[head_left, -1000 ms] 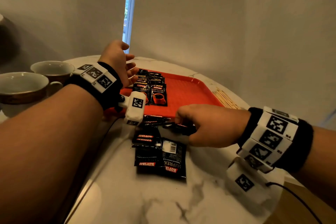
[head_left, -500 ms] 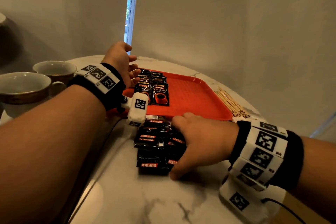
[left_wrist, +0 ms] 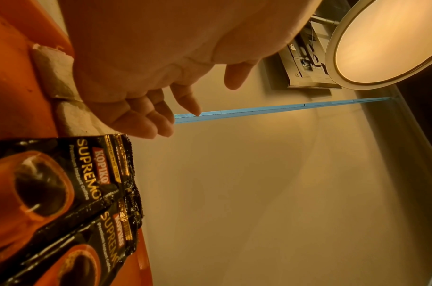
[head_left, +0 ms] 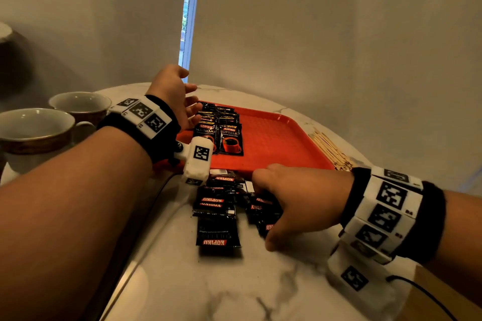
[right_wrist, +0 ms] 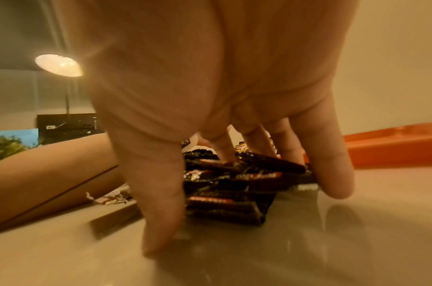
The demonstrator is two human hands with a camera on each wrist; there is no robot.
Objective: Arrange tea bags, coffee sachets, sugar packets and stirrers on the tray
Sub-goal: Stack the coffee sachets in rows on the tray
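The job looks partly done. On the red tray, two neat columns of coffee sachets already lie along its 9 o'clock side, and the left wrist view shows pale tea bags beside them near the tray's rim. A loose pile of sachets still lies on the marble table just off the tray's 6 o'clock edge, so the coffee is not finished. The right hand is down over the pile's 3 o'clock side, thumb and fingers spread and curling around several sachets; judging from the right wrist view, this grip is closing on a bunch but has not lifted it. The left hand hovers above the tray's 9 o'clock rim, its grip slack, fingers loosely extended and holding nothing. The wooden stirrers remain on the table at the tray's 3 o'clock side, touching or just beside its edge, so they are still to be placed. No sugar packets can be made out. Two cups stand well off at 9 o'clock.
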